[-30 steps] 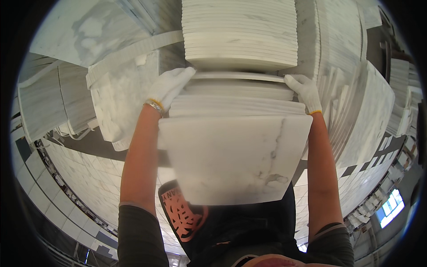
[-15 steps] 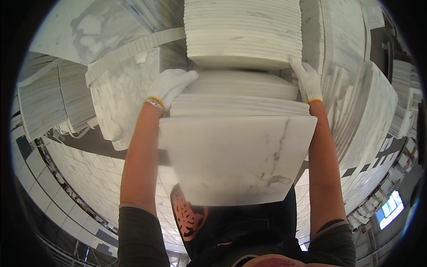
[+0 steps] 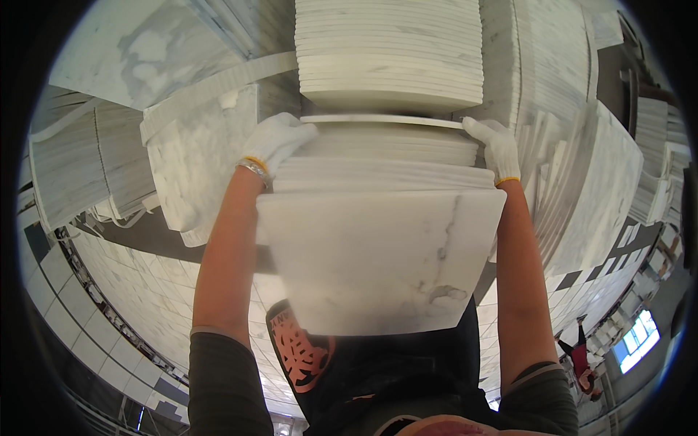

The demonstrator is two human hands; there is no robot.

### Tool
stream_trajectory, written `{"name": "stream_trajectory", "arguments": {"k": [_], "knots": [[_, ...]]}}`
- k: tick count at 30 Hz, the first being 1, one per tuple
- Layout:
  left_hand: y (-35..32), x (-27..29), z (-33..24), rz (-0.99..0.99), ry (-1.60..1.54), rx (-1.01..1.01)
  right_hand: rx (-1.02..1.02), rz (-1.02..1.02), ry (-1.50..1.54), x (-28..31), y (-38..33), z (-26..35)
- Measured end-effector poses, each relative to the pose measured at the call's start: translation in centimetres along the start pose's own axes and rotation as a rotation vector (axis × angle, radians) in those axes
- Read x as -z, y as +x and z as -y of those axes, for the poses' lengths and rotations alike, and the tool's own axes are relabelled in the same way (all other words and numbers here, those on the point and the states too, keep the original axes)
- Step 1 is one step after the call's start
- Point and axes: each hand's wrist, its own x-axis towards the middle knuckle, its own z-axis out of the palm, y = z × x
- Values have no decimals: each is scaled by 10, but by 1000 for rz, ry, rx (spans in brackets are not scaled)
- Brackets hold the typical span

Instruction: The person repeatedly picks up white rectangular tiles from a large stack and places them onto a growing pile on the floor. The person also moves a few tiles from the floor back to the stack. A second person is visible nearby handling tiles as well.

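A thin white marble tile (image 3: 385, 120) stands on edge between my gloved hands, its upper edge showing as a narrow strip. My left hand (image 3: 278, 139) grips its left end, and my right hand (image 3: 496, 144) grips its right end with the thumb along the corner. Just beyond it rises a far stack of marble tiles (image 3: 389, 62), apart from it by a dark gap. On the near side several tiles (image 3: 385, 173) lean together, and the nearest grey-veined tile (image 3: 378, 254) faces me between my forearms. The lower part of the held tile is hidden.
Large marble slabs stand at the left (image 3: 200, 156) and more leaning slabs at the right (image 3: 600, 189). A long strapped tile stack (image 3: 556, 58) runs along the far right. Pale tiles cover the floor (image 3: 153, 269). Another person (image 3: 582, 363) appears far off at the lower right.
My right hand has come down from the far stack's corner and closed on a tile, which now shows separate from that stack. My left hand stays at its left end. A distant person has appeared.
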Motion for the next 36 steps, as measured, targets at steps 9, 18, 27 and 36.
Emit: {"name": "stream_trajectory", "arguments": {"k": [9, 18, 27, 36], "knots": [[-8, 1, 0, 3, -55, -185, -4, 121, -209, 12, 0, -18], [-14, 2, -7, 83, -225, -33, 110, -35, -151, -9, 3, 26], [3, -8, 15, 149, -408, -25, 76, -118, 10, -20, 20, 18], [-8, 1, -1, 91, -204, -8, 132, -116, 29, -21, 22, 15]]}}
